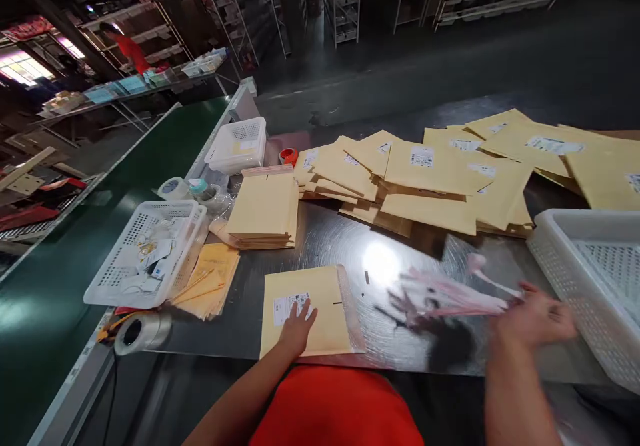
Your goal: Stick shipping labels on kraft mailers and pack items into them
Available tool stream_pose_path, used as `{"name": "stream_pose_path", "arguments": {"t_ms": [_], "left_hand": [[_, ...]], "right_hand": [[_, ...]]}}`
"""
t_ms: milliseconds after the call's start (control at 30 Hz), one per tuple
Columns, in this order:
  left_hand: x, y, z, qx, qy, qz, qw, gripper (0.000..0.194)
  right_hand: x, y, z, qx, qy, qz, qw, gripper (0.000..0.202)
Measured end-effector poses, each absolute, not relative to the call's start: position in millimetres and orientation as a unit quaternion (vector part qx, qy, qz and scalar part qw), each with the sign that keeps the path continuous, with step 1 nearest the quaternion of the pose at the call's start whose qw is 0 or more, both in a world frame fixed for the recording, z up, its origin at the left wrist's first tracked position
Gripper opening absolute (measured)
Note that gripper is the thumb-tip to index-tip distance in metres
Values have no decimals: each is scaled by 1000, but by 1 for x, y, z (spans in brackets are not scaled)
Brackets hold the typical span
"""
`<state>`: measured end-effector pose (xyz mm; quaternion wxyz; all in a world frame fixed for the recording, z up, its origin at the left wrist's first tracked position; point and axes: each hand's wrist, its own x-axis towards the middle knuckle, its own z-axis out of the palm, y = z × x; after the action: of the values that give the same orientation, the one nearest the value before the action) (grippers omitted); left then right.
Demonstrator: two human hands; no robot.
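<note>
Envelope (326,321) lies just inside the metal table's (383,343) near edge, our left hand (295,329) spread flat on it, touching its label (281,311). Our right hand (537,319) is clamped on a pink bundle (463,297) (too blurred to name) beside the white basket's (565,279) wall. Between envelope and bundle we have open tabletop, bounded at the far side by piled mailers (443,176).

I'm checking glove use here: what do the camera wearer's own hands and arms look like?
The left hand and the blurred right hand wear no gloves. Both visible forearms are bare, with no sleeve, watch or marking discernible. A red top is also worn.
</note>
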<state>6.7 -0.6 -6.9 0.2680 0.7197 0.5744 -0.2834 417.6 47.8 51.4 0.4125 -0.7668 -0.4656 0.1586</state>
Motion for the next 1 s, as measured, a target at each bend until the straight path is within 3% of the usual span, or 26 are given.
{"name": "stream_pose_path", "arguments": {"t_ms": [67,133,233,300,433,567,1000], "left_hand": [[10,0,-5,717,577,-286,268,89],[13,1,-4,715,579,-284,270,84],[17,3,-3,714,581,-280,271,78],[18,4,-3,711,584,-282,272,77],[16,5,-3,706,584,-285,283,82],[14,7,1,701,582,-285,297,83],[17,6,-6,693,580,-279,324,93]], "right_hand": [[451,42,76,-798,-404,-20,446,56],[454,31,87,-815,-461,-89,340,39],[404,22,71,-776,-628,52,23,33],[355,21,43,-715,-683,144,-35,25],[277,13,-15,-631,-721,276,-71,25],[250,2,-39,-606,-722,326,-77,31],[174,-19,-54,-562,-775,281,-69,24]]}}
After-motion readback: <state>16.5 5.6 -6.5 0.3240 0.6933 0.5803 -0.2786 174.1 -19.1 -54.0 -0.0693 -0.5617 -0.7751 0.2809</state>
